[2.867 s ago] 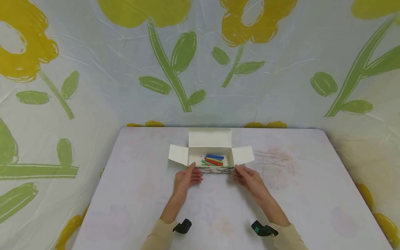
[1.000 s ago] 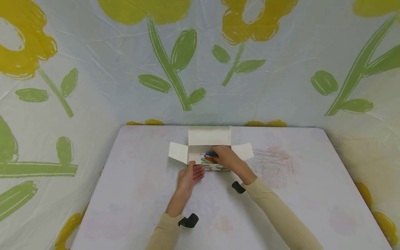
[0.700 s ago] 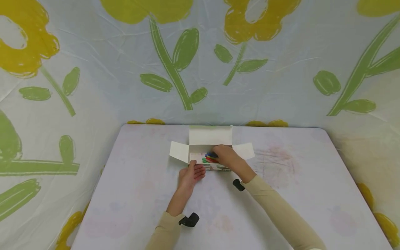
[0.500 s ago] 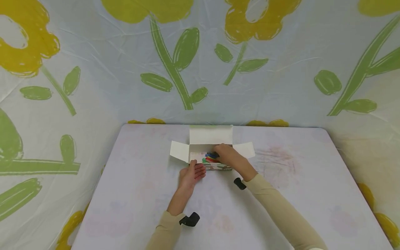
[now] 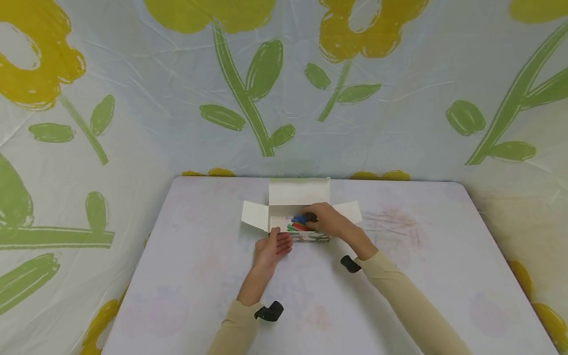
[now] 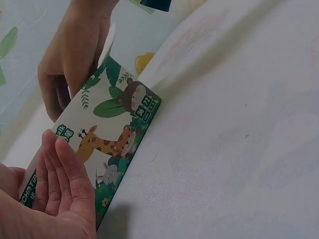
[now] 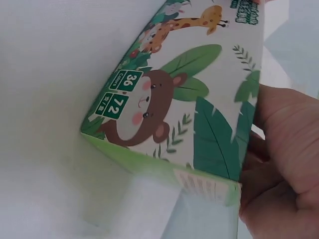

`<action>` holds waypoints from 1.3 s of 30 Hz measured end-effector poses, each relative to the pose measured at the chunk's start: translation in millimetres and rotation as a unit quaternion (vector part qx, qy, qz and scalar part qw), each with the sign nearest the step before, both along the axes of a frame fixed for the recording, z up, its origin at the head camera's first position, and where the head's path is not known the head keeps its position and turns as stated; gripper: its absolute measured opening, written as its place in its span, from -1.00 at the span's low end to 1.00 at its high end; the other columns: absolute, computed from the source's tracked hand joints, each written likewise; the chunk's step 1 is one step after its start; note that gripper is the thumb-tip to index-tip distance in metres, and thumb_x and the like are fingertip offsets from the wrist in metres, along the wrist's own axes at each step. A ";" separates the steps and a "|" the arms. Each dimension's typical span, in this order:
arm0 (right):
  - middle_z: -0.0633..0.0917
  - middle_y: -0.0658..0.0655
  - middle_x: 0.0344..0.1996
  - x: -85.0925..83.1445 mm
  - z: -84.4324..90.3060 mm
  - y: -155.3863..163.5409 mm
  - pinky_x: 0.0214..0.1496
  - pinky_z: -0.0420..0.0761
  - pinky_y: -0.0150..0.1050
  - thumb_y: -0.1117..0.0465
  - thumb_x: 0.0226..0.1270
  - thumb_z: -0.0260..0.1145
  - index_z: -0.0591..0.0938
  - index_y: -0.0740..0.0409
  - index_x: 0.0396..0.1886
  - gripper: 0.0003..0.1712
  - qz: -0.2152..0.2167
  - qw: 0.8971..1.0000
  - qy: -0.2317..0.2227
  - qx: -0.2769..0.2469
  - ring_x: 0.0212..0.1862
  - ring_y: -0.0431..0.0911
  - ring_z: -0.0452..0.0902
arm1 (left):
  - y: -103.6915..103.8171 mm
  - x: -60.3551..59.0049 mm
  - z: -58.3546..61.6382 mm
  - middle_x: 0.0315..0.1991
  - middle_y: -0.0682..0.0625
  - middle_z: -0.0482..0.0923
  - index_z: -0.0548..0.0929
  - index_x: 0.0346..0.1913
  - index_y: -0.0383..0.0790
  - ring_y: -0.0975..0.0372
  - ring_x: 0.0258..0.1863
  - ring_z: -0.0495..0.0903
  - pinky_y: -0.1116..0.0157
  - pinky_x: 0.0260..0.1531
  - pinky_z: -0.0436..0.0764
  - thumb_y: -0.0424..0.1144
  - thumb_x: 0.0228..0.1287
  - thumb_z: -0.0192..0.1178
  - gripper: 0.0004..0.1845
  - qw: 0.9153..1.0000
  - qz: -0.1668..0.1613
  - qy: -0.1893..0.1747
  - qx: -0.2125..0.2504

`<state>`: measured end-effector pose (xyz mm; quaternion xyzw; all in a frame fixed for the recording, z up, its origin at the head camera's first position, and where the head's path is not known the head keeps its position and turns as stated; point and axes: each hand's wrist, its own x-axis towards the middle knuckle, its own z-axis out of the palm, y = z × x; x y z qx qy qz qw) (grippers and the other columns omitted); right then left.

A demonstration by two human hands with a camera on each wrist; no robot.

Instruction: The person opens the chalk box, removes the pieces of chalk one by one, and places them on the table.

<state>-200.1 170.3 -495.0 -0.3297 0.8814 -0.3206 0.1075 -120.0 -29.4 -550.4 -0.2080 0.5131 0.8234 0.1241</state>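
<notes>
An opened cardboard box with animal pictures stands on the table, several coloured sticks like chalk or crayons lying inside. My left hand holds the front wall at its left end, thumb over the rim and fingers along the outside. Reaching in at the right end, my right hand has its curled fingers around the right ends of the sticks, which it partly hides. In the left wrist view my left fingers lie along the printed front. The right wrist view shows my right hand behind the box wall, its fingertips hidden.
White flaps stand out at the box's left side, back and right side. The pale table bears smudged coloured marks. A flower-printed sheet rises behind the table.
My right hand has left the box's front right corner and reached in among the sticks. Lately it has shifted slightly right. My left hand keeps its hold on the front wall.
</notes>
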 end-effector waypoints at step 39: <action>0.62 0.08 0.17 9.5 35.0 131.3 0.11 0.67 -0.39 -0.07 0.47 0.36 0.39 0.25 0.46 -0.25 -0.269 0.918 -0.203 -0.208 0.04 -0.31 0.66 | -4.6 0.0 -0.4 -0.31 -0.07 0.73 0.65 -0.04 -0.49 0.27 -0.34 0.72 0.36 -0.19 0.75 -0.05 0.55 0.16 -0.55 1.000 -0.016 -0.006 -0.014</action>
